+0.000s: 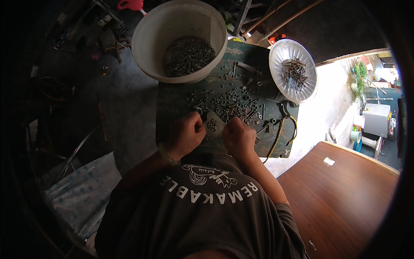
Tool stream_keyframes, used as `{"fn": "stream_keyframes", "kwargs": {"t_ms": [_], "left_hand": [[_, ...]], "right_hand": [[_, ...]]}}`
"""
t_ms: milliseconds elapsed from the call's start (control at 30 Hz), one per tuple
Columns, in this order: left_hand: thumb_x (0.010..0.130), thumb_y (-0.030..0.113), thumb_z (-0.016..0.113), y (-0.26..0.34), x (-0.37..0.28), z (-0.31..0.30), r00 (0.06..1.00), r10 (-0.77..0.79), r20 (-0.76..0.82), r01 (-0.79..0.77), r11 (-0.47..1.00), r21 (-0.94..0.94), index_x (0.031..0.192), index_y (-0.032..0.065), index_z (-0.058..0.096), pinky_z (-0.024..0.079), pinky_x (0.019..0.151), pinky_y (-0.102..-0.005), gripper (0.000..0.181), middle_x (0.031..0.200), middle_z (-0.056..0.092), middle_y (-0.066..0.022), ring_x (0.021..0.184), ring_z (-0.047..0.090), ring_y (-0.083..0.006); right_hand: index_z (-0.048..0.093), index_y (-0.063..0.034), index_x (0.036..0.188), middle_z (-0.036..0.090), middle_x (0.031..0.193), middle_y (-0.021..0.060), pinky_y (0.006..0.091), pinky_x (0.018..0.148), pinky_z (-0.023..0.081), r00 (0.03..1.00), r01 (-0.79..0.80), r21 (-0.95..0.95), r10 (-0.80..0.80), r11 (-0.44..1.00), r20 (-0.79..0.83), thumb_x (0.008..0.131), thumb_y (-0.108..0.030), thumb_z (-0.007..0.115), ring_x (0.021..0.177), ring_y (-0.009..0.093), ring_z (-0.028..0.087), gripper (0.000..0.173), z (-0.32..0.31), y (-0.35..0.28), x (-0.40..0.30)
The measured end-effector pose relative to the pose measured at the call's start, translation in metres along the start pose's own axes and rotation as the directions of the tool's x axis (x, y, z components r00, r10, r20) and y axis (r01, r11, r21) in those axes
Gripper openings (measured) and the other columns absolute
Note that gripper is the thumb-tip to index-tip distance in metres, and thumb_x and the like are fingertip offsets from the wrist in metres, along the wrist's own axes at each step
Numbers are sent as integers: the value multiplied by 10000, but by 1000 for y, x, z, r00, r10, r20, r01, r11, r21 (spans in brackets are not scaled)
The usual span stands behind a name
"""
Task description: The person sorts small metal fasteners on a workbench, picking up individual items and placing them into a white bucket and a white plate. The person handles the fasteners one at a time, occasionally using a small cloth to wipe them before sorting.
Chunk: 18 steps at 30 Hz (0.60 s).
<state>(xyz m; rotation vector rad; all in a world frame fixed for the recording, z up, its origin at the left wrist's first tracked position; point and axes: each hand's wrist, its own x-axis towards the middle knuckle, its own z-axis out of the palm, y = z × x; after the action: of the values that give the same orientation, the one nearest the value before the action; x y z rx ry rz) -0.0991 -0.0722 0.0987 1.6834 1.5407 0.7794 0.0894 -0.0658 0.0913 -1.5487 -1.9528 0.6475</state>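
Observation:
Small metal fasteners (212, 125) lie in a pale sheet or small bag (214, 115), which I cannot tell apart. My left hand (188, 131), a bracelet at its wrist, is curled around the left edge of it. Opposite, the curled fingers of my right hand (238, 134) pinch its right edge. Just beyond both hands, a heap of loose screws and small hardware (237, 106) spreads over the worn green wooden tabletop (174, 97). The fingertips are mostly hidden behind my knuckles.
A large white bucket (145, 45) of bolts stands at the table's far left. Long screws (295, 74) lie in a ribbed white dish (276, 55) at the far right. Yellow-black cord (277, 139) hangs near the right edge. A brown wooden panel (343, 197) is at lower right.

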Motion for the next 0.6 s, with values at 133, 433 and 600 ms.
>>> {"fn": "stream_keyframes", "kwargs": {"t_ms": [133,433,600], "left_hand": [[741,36,648,1,2,1,1000,-12,-14,11,1000,-23,715,42,487,439,503,-384,163,650,549,-126,586,584,-330],[779,27,645,-3,1,4,1000,-11,26,15,984,-180,716,23,479,414,494,-319,178,612,514,-91,527,539,-197],[822,56,645,-8,1,2,992,-74,100,101,950,-294,740,20,495,387,523,-265,175,623,502,-50,563,483,-111]], "right_hand": [[523,-63,710,578,602,133,415,483,453,1000,-15,3,15,1000,2,765,-95,615,541,333,600,111,1,2,0],[513,-70,750,577,626,135,418,475,449,1000,-26,93,27,995,-14,807,-121,629,542,345,590,139,4,9,-8],[594,-73,809,622,674,136,396,540,480,985,-156,96,163,983,-63,842,-120,617,629,335,632,62,7,26,-16]]}}
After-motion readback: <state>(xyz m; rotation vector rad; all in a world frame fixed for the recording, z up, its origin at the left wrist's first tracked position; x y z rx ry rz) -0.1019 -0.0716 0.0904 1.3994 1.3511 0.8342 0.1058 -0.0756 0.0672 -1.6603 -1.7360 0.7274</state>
